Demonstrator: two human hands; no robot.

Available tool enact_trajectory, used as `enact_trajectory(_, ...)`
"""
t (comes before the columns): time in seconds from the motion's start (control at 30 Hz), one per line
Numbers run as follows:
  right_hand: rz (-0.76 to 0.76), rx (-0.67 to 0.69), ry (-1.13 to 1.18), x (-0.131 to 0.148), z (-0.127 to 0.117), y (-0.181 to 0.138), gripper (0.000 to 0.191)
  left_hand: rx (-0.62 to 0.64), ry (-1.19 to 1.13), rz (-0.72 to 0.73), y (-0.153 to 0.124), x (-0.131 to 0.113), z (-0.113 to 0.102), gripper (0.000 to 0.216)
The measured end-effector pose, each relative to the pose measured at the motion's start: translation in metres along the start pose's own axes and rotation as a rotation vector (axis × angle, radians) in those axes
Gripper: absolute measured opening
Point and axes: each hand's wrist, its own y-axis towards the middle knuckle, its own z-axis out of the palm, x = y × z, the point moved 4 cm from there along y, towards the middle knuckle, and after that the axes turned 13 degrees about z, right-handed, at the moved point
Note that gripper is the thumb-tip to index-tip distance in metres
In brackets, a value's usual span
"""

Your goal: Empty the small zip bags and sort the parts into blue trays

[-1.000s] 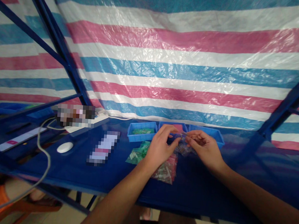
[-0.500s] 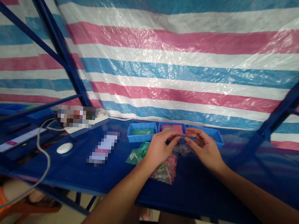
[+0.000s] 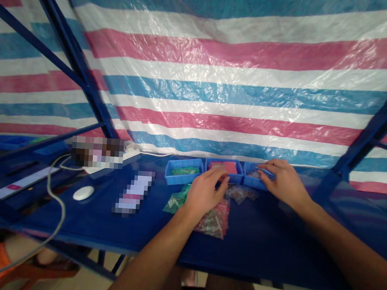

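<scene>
Green bags (image 3: pixel 175 203), seemingly filled, lie before the left bin (image 3: pixel 182 178), which holds more green. The left hand (image 3: pixel 205 191) half curls near the seemingly filled red bags (image 3: pixel 212 224); I cannot tell whether it grips anything. Red shows in the middle bin (image 3: pixel 235 179). Clear bags (image 3: pixel 241 193) lie before it and the right bin (image 3: pixel 251 181), where the right hand's (image 3: pixel 282 181) fingers bend, grip unclear. With all bins stocked, work seems part done.

"Where's the head camera?"
"Head height, facing forward and down across the blue table (image 3: pixel 266 243)."
"How near?"
"Close behind the left hand (image 3: pixel 206 191) and right hand (image 3: pixel 285 183), with striped tarpaulin (image 3: pixel 238 75) across the far side."
</scene>
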Motion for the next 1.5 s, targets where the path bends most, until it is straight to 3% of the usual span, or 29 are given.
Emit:
enact_trajectory(0.17, -0.051, 0.073, 0.112, 0.017, -0.008, -0.003, 0.026, -0.003, 0.006, 0.003, 0.001, -0.001, -0.001, 0.022)
enact_trajectory(0.3, -0.242, 0.452, 0.188, 0.055, 0.001, -0.019, 0.039, -0.007, 0.011, 0.008, 0.000, -0.001, -0.001, 0.021)
enact_trajectory(0.4, -0.261, 0.572, 0.188, 0.065, 0.012, -0.029, 0.045, 0.001, 0.012, 0.005, 0.000, 0.000, 0.001, 0.020)
enact_trajectory(0.53, -0.257, 0.562, 0.204, 0.064, 0.023, -0.034, 0.029, 0.008, 0.013, 0.001, -0.001, 0.000, 0.002, 0.019)
enact_trajectory(0.7, -0.214, 0.442, 0.272, 0.063, 0.017, -0.028, 0.026, -0.009, 0.010, 0.000, 0.000, -0.001, 0.001, 0.020)
enact_trajectory(0.87, 0.089, 0.314, 0.544, 0.058, 0.017, -0.025, 0.020, 0.008, -0.104, 0.070, 0.000, -0.003, 0.005, 0.029)
enact_trajectory(1.03, 0.325, 0.349, 0.832, 0.059, 0.032, -0.035, 0.025, 0.061, -0.222, 0.055, -0.001, -0.001, 0.014, 0.025)
enact_trajectory(1.23, 0.353, 0.384, 0.924, 0.068, 0.033, -0.039, 0.024, 0.048, -0.252, 0.050, 0.001, -0.005, 0.011, 0.016)
enact_trajectory(1.5, 0.290, 0.388, 0.861, 0.070, 0.030, -0.040, 0.020, 0.087, -0.215, 0.116, 0.004, -0.012, 0.006, 0.017)
